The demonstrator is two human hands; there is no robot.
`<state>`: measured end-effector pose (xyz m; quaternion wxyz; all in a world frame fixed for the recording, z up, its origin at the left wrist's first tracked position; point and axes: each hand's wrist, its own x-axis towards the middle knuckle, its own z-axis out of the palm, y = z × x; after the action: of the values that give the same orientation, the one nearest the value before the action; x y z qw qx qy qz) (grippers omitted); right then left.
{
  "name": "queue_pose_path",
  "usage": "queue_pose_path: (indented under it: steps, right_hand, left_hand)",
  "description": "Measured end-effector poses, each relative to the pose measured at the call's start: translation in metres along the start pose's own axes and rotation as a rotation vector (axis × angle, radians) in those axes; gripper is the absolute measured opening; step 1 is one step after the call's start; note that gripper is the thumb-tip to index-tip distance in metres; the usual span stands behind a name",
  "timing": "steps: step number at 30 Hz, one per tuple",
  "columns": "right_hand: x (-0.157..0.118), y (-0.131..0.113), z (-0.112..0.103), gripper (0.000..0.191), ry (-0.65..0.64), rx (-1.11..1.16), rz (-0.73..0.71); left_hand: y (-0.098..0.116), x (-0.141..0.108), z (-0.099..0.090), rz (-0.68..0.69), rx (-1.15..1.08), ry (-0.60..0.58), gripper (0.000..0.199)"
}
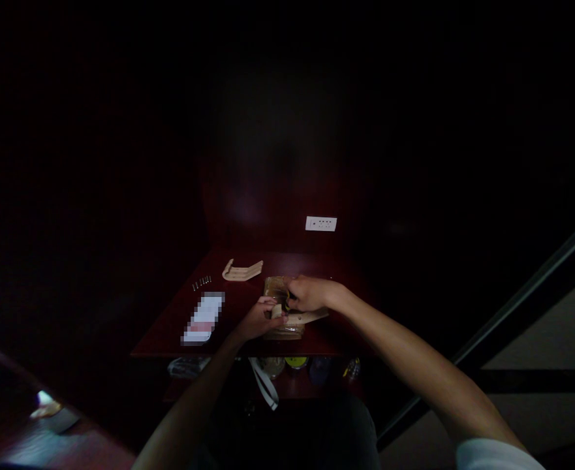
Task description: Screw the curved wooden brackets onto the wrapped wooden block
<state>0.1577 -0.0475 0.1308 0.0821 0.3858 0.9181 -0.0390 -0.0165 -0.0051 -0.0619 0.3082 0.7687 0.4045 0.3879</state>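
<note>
A pale curved wooden piece (307, 318) lies across a brown plastic-wrapped block (284, 333) near the table's front edge. My left hand (262, 318) presses and grips the left end of the wooden piece, its fingers closed on it. Just above the same piece, my right hand (310, 292) is closed around a small black and yellow tool (288, 301), mostly hidden by the fingers; its tip cannot be seen. Farther back on the table are several similar curved wooden pieces (243, 271), grouped together. Several small metal screws (202, 282) lie in a row at the left.
A blurred-out white sheet or device (203, 320) lies on the left of the dark red table (170, 333). A white socket panel (321, 224) is on the wall behind. Below the tabletop, a shelf holds jars, a yellow-lidded can (295, 362) and a hanging white strap (265, 386).
</note>
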Motion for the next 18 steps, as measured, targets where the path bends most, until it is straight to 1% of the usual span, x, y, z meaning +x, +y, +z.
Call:
queue_pose_path:
  steps: [4,12,18]
  right_hand:
    - [0.0004,-0.0025,0.0002,0.034,0.016,0.006,0.011]
    - [0.0041,-0.0039,0.0009,0.033,-0.035,-0.019,0.057]
    - [0.0079,-0.0023,0.0046,0.034,-0.029,-0.041,0.071]
  left_hand:
    - [0.0015,0.0007,-0.0014,-0.001,0.014,-0.006,0.03]
    - [0.0046,0.0001,-0.0036,0.001,0.023,-0.034,0.03]
    - [0.0033,0.0001,-0.0023,0.003,-0.003,-0.03,0.031]
